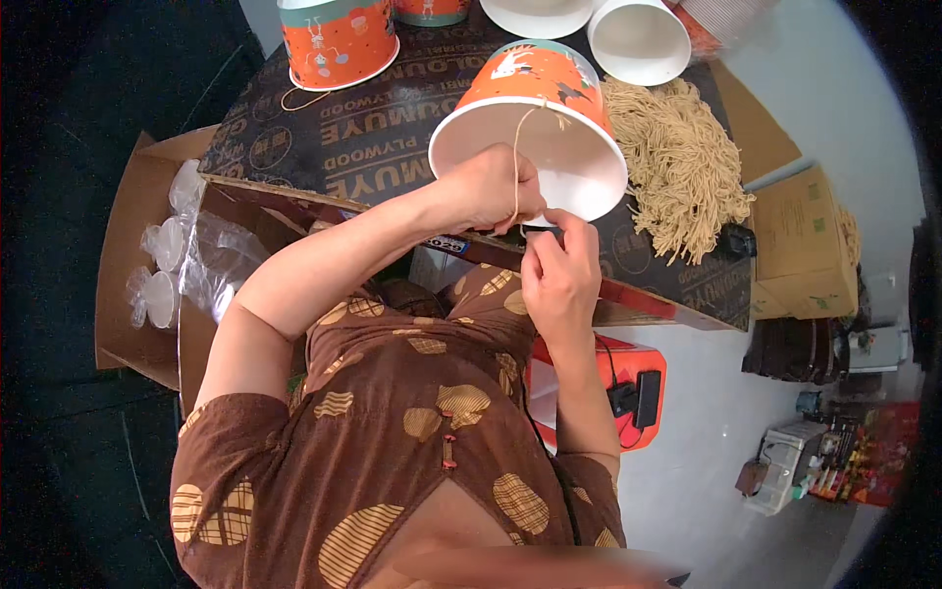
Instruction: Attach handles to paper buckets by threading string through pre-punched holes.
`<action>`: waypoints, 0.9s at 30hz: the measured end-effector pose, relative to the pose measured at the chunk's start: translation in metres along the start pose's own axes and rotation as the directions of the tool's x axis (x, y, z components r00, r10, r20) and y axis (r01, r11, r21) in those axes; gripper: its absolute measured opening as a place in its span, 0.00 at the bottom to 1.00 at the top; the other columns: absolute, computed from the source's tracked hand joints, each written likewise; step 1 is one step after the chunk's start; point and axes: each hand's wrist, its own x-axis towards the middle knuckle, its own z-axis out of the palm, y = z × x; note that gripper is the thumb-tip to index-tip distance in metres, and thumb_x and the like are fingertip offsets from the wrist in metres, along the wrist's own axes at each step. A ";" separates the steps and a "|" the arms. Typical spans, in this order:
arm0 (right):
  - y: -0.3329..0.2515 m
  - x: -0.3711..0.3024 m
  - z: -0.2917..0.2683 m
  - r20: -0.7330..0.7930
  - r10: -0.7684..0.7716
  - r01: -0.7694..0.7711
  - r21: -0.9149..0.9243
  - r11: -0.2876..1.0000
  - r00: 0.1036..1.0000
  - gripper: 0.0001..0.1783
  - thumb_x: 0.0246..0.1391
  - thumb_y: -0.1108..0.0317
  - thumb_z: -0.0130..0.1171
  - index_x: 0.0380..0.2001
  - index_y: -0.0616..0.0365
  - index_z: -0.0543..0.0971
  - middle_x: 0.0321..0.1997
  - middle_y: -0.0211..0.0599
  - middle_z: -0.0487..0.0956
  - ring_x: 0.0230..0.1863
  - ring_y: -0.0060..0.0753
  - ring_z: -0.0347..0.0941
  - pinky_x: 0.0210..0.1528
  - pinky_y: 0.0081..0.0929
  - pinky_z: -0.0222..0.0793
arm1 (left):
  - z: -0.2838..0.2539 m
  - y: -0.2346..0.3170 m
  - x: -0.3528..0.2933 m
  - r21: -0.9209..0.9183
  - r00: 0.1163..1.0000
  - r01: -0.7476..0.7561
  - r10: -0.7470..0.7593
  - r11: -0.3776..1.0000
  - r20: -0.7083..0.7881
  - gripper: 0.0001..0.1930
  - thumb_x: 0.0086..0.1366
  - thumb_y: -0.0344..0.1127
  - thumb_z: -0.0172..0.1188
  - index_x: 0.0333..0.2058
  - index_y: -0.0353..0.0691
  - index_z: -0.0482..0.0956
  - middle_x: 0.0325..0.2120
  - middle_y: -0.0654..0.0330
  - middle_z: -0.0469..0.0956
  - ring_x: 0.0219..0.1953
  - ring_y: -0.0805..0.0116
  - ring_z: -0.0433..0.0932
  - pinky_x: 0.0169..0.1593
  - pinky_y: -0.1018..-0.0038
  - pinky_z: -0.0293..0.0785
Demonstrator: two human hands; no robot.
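An orange paper bucket (535, 74) with cartoon pictures and a white inside lies tipped on the table, its mouth toward me. A thin beige cord (516, 147) comes from the upper part of its rim and hangs across the mouth. My left hand (496, 191) is closed on this cord in front of the lower rim. Close beside it, my right hand (564, 270) has its fingers drawn into a pinch at the lower rim; what lies between those fingertips is hidden.
To the right is a heap of beige cords (682, 167). More buckets (339, 49) and white tubs (640, 44) stand at the back. The dark plywood table (294, 137) has an edge near me. Cardboard boxes (805, 245) flank it, and a red stool (643, 363) is below right.
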 end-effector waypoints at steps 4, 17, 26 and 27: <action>0.001 -0.001 0.002 -0.002 0.028 -0.028 0.021 0.999 1.000 0.08 0.39 0.80 0.61 0.26 0.63 0.74 0.42 0.45 0.73 0.40 0.48 0.70 0.39 0.40 0.69 | 0.000 0.003 -0.005 -0.091 0.998 -0.013 0.019 0.996 0.061 0.08 0.59 0.33 0.61 0.22 0.38 0.79 0.12 0.68 0.70 0.13 0.83 0.66 0.14 0.83 0.54; 0.002 -0.001 0.002 0.008 0.085 -0.086 0.090 0.992 0.996 0.06 0.40 0.79 0.60 0.26 0.64 0.75 0.41 0.46 0.73 0.42 0.49 0.71 0.42 0.40 0.70 | 0.004 0.008 -0.004 -0.166 1.000 0.018 -0.020 0.986 -0.008 0.09 0.59 0.28 0.55 0.21 0.31 0.76 0.12 0.59 0.72 0.09 0.78 0.65 0.12 0.79 0.53; 0.003 0.000 0.002 0.052 0.139 -0.144 0.130 0.981 0.989 0.08 0.38 0.80 0.60 0.27 0.64 0.75 0.42 0.47 0.73 0.40 0.49 0.73 0.40 0.39 0.71 | 0.006 0.006 0.004 -0.129 0.995 0.083 -0.089 0.988 -0.045 0.10 0.60 0.30 0.55 0.20 0.35 0.76 0.09 0.64 0.68 0.07 0.79 0.62 0.10 0.81 0.52; 0.003 -0.001 0.002 0.063 0.157 -0.165 0.145 0.976 0.986 0.08 0.37 0.80 0.59 0.26 0.64 0.75 0.43 0.47 0.72 0.40 0.49 0.73 0.39 0.40 0.71 | 0.007 0.006 0.004 -0.134 0.994 0.083 -0.092 0.987 -0.060 0.10 0.60 0.30 0.55 0.21 0.34 0.76 0.10 0.64 0.69 0.07 0.79 0.62 0.10 0.80 0.51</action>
